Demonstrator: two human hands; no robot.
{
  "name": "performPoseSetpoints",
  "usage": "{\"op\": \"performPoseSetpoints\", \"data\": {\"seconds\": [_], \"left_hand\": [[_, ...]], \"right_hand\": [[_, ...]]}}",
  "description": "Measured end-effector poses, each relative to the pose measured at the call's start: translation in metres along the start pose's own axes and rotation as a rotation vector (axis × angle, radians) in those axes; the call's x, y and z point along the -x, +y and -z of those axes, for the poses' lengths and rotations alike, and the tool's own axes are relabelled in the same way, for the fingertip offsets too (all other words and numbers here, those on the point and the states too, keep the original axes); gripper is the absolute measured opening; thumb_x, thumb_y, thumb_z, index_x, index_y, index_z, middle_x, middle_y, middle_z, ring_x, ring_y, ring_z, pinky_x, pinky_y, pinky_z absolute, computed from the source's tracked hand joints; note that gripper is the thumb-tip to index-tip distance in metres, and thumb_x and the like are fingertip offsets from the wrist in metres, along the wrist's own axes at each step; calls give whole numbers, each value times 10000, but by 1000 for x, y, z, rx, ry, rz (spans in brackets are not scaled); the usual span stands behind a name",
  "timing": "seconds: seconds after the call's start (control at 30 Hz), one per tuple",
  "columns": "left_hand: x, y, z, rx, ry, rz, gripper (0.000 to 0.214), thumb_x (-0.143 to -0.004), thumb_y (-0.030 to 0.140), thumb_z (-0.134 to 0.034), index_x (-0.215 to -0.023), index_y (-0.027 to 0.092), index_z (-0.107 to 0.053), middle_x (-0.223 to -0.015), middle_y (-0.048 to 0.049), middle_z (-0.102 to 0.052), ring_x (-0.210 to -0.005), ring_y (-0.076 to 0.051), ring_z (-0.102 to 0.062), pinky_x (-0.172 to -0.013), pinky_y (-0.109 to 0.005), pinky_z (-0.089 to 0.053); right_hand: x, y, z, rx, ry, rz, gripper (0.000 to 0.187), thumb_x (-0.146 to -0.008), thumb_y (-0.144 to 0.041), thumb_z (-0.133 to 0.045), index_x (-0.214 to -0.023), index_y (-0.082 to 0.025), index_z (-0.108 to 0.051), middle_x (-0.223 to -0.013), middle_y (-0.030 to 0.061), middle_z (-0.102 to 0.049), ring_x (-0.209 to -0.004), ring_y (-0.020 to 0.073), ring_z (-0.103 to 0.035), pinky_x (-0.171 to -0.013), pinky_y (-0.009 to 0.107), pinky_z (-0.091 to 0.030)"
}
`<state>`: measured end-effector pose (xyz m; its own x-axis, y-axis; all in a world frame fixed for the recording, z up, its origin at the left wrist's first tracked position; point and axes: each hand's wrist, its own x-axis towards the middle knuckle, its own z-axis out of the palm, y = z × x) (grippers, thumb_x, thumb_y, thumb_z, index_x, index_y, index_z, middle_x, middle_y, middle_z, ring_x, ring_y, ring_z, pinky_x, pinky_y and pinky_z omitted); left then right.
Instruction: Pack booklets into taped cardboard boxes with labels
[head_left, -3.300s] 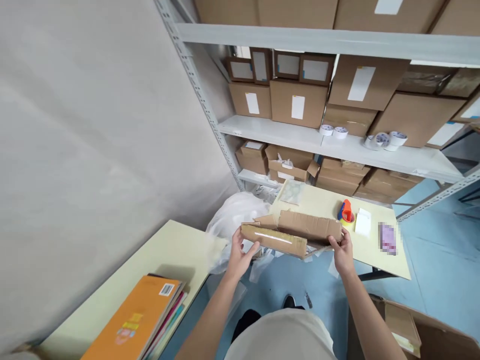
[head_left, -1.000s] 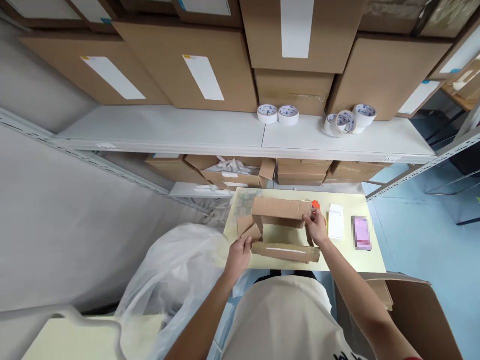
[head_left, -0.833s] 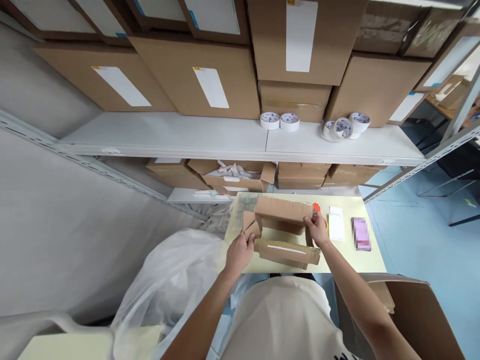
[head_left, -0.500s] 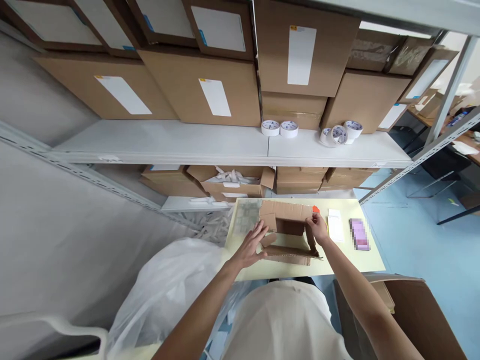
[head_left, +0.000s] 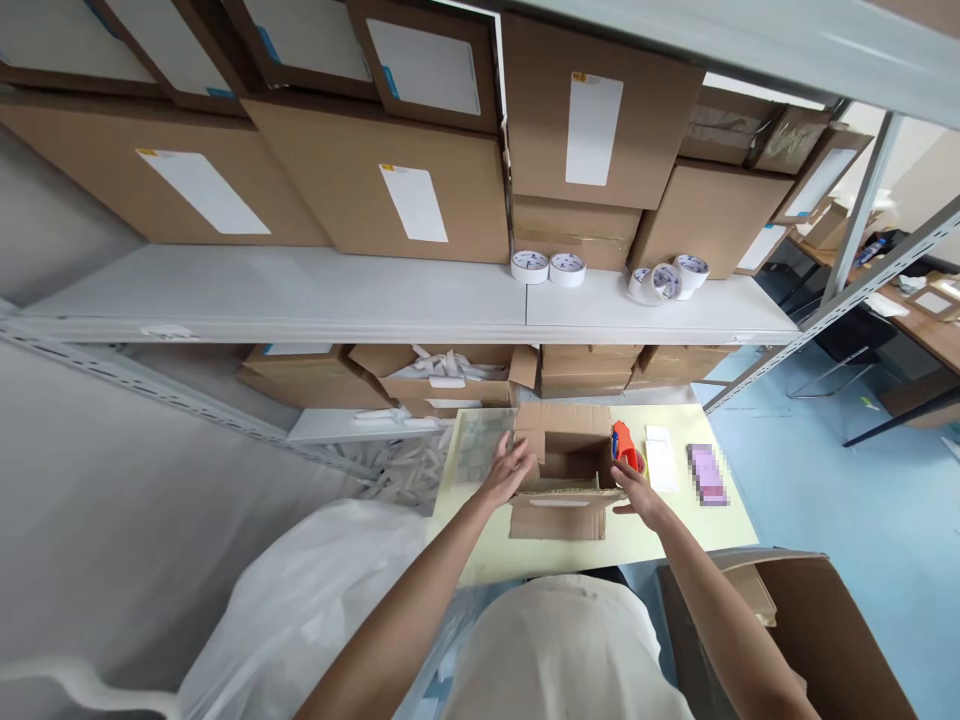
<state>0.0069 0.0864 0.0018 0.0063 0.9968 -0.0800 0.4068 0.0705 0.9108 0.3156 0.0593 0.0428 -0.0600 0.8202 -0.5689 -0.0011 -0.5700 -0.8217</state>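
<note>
An open brown cardboard box (head_left: 561, 510) stands upright on the pale yellow table (head_left: 675, 520) with its flaps spread. My left hand (head_left: 508, 472) lies flat against the box's left side, fingers stretched out. My right hand (head_left: 631, 492) presses the box's right edge with its fingers extended. The inside of the box looks dark and I see nothing in it.
An orange tape dispenser (head_left: 624, 447), a white pad (head_left: 661, 465) and a blurred purple item (head_left: 706, 474) lie right of the box. A bubble-wrap sheet (head_left: 477, 452) lies to its left. Tape rolls (head_left: 549, 267) sit on the shelf (head_left: 300, 295). A white plastic bag (head_left: 300, 620) and a big carton (head_left: 817, 640) flank me.
The folded box has been carried to the table, opened up and stood upright. My left hand let go of a flap and now lies flat on the side.
</note>
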Motion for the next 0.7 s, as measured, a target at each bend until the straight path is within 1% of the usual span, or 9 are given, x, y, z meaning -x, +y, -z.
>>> {"op": "performPoseSetpoints", "data": {"seconds": [0.07,0.13,0.23,0.3,0.37,0.43,0.53,0.6,0.7], "left_hand": [[-3,-4,-1,28,-33,29,814,-749,815,-422,-1220,194,-658,-1510,-173,-383,-1403,-375,-352,-1137,-507,-302],[0,-9,2,77,-68,54,805,-763,822,-373,-1186,210,-681,-1516,-165,-392,-1376,-376,-398,-1112,-514,-338],[16,-12,7,174,-83,58,783,-771,824,-342,-1166,246,-694,-1514,-135,-415,-1318,-361,-480,-1055,-501,-414],[29,-9,10,211,-62,55,745,-788,807,-340,-1176,276,-691,-1510,-114,-426,-1328,-350,-472,-1046,-489,-427],[41,-2,13,202,-28,47,723,-807,787,-339,-1184,279,-689,-1490,-106,-456,-1356,-340,-441,-1072,-490,-402],[48,9,18,180,-16,34,711,-818,775,-340,-1188,276,-688,-1447,-104,-511,-1371,-328,-423,-1090,-494,-382],[51,24,26,208,-20,21,661,-832,752,-359,-1168,293,-696,-1369,-110,-587,-1336,-321,-473,-1048,-482,-429],[50,29,28,235,8,47,638,-838,739,-371,-1145,291,-706,-1362,-119,-591,-1323,-323,-488,-1038,-478,-435],[43,28,20,223,7,120,693,-813,765,-392,-1199,264,-672,-1421,-123,-535,-1392,-324,-394,-1094,-494,-367]], "right_hand": [[-1,-3,-7,-24,22,9,468,-719,-589,-716,-1081,-299,-657,-1289,105,-590,-1134,305,-589,-665,448,-595],[1,-6,-12,-33,59,-6,454,-729,-598,-702,-1046,-275,-662,-1209,113,-630,-1043,287,-637,-663,447,-597],[12,-7,-17,-50,41,-31,419,-751,-591,-689,-999,-254,-677,-1061,101,-679,-874,245,-689,-684,440,-596],[21,-8,-22,-50,15,-31,391,-765,-585,-681,-972,-253,-688,-1006,88,-689,-823,226,-695,-695,430,-597],[31,-10,-26,-35,6,-17,383,-774,-586,-671,-973,-260,-701,-1004,82,-693,-856,226,-690,-712,421,-601],[40,-15,-28,-31,-2,13,385,-774,-581,-674,-1011,-280,-706,-1058,79,-692,-950,240,-674,-736,413,-604],[49,-21,-25,-52,-42,66,390,-772,-556,-692,-1070,-305,-702,-1168,79,-672,-1081,276,-635,-742,415,-610],[52,-21,-22,-65,-77,83,386,-774,-542,-697,-1080,-307,-704,-1197,86,-665,-1109,293,-623,-736,422,-610],[46,-16,-20,-76,-60,82,415,-741,-525,-735,-1093,-307,-702,-1228,85,-651,-1138,295,-605,-787,448,-592]]}}
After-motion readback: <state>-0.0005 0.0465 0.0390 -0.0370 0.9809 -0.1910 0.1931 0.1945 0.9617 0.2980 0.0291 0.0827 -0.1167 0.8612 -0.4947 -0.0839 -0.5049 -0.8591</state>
